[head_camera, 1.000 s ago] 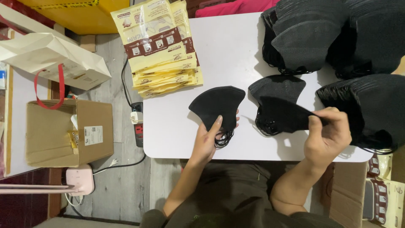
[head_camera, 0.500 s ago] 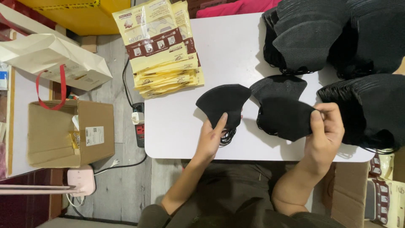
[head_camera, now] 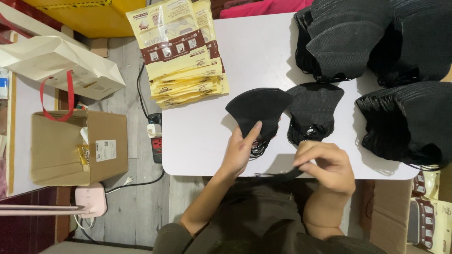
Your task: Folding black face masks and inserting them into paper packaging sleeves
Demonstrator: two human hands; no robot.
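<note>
We count two loose masks: our left hand point(head_camera: 240, 153) presses one mask point(head_camera: 258, 110); our right hand point(head_camera: 327, 164) pinches another mask point(head_camera: 282, 176).

On the tabletop point(head_camera: 207, 141) a folded mask point(head_camera: 258, 109) lies near the front edge, with the left hand point(head_camera: 241, 149) resting on its near side. Just right of it sits a small pile of masks point(head_camera: 314, 109). The right hand point(head_camera: 326, 165) is at the front edge, below that pile, pinching another mask point(head_camera: 286, 176) that hangs off the edge. Larger mask stacks point(head_camera: 348, 37) fill the far right corner, and one more stack point(head_camera: 409, 122) lies along the right side. A fanned pile of packets point(head_camera: 181, 51) overhangs the far left corner. On the floor to the left stand a cardboard box point(head_camera: 77, 146) and, behind it, a paper bag point(head_camera: 61, 66); a power strip point(head_camera: 155, 137) lies between box and tabletop.
</note>
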